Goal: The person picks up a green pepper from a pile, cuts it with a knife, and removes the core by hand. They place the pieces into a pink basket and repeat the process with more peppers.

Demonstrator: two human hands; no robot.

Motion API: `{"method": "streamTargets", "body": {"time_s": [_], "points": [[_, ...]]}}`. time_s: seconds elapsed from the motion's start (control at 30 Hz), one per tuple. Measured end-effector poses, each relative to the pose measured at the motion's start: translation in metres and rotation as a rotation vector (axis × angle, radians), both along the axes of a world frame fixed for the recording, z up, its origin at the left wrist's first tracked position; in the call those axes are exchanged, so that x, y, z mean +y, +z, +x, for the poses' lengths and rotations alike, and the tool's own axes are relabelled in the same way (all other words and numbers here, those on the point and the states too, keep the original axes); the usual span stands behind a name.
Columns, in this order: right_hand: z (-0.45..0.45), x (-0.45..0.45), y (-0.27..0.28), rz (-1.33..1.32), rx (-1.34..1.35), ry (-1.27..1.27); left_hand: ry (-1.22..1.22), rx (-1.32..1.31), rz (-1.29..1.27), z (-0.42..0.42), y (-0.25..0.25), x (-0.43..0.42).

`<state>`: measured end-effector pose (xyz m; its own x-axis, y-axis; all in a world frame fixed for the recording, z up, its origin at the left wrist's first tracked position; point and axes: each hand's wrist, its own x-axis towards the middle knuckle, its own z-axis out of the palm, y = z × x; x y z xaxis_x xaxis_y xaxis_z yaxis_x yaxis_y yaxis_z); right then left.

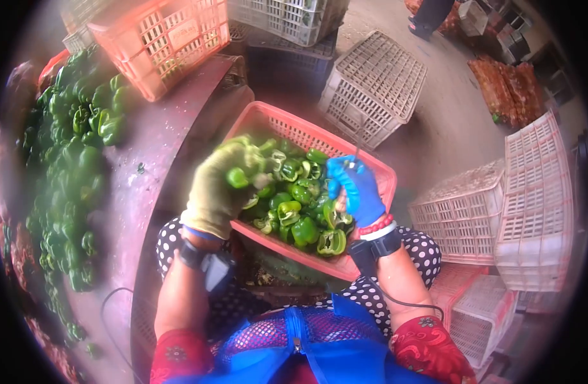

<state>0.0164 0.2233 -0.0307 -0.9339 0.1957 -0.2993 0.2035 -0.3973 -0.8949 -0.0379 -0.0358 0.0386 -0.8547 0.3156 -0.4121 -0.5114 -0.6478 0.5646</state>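
Note:
My left hand (220,185), in a pale yellow glove blurred by motion, is over the left side of a pink plastic crate (313,131). Its fingers are closed around a green bell pepper (237,178). My right hand (358,189), in a blue glove, makes a fist above the crate's right side. A thin knife (360,131) sticks up from that fist, its brownish handle end showing below the fingers. Cut and hollowed green bell peppers (305,230) fill the crate, which sits at my knees.
A heap of whole green peppers (70,185) lies on the purplish table (131,185) at left. An orange crate (166,45) stands on its far end. Whitish crates (374,83) surround me ahead and at right (460,211). Orange-brown net sacks (508,89) lie farther off.

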Motion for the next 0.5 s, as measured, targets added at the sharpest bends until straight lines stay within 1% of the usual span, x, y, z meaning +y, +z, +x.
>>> {"method": "streamTargets", "body": {"time_s": [0.03,0.07,0.1,0.17,0.2,0.23,0.27,0.4,0.47,0.5], "points": [[0.001,-0.005,0.002,-0.030,-0.032,0.149,-0.061,0.055,0.037,0.002,-0.018,0.002],[-0.001,-0.014,0.003,-0.082,-0.010,0.227,-0.127,0.108,0.074,0.004,-0.036,0.004],[-0.001,-0.023,0.005,-0.111,-0.061,0.248,-0.133,0.224,-0.200,0.013,-0.034,0.010],[0.001,-0.038,0.023,-0.176,-0.149,0.285,-0.214,0.385,-0.336,0.026,-0.034,0.018],[0.001,-0.044,0.020,-0.122,-0.134,0.272,-0.261,0.131,-0.185,0.027,-0.028,0.020],[0.002,-0.050,0.014,-0.066,-0.118,0.261,-0.272,0.197,-0.269,0.026,-0.036,0.020],[0.002,-0.052,0.009,-0.009,-0.102,0.251,-0.271,0.189,-0.265,0.025,-0.038,0.021],[0.000,-0.047,0.011,-0.126,-0.070,0.331,-0.260,0.140,-0.250,0.021,-0.031,0.018],[0.000,-0.041,0.018,-0.082,-0.081,0.416,-0.245,0.149,-0.218,0.019,-0.036,0.017],[0.000,-0.038,0.020,-0.060,-0.087,0.458,-0.268,0.210,-0.285,0.019,-0.039,0.016]]}}
